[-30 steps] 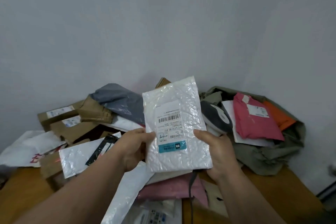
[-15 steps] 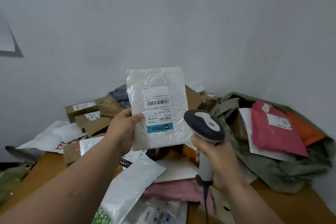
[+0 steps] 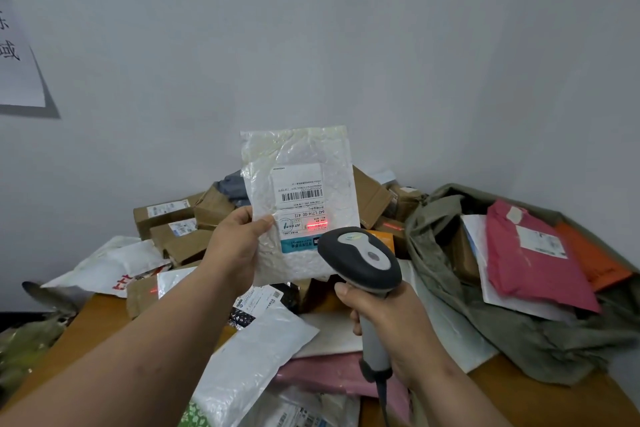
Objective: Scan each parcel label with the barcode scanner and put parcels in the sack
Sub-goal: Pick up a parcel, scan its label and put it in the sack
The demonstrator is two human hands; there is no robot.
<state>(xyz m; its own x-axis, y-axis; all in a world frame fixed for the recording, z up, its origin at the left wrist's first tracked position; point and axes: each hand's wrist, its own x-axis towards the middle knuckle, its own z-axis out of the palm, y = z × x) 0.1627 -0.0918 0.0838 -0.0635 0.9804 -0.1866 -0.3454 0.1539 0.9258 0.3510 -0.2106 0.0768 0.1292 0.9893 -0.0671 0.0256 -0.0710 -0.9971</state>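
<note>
My left hand [image 3: 235, 246] pinches a white bubble-mailer parcel [image 3: 301, 163] by its left edge and holds it upright above the table. Its label [image 3: 299, 199] faces me upside down, with a red scan line glowing on the lower barcode. My right hand [image 3: 391, 326] grips the handle of a grey barcode scanner [image 3: 360, 258], whose head points at the label from just below right. An olive-green sack [image 3: 512, 333] lies open at the right, holding a pink parcel [image 3: 530, 253], an orange one [image 3: 595, 260] and a white one.
A heap of parcels covers the wooden table [image 3: 93, 319]: brown cardboard boxes [image 3: 176, 218] at the back, white poly mailers [image 3: 252, 357] and a pink mailer [image 3: 325, 374] in front. The scanner's cable hangs down near me. A paper sign [image 3: 17, 55] hangs on the left wall.
My right hand let go of the parcel and took up the scanner, then raised it toward the label. The red scan line now shows on the label. The parcel rose slightly.
</note>
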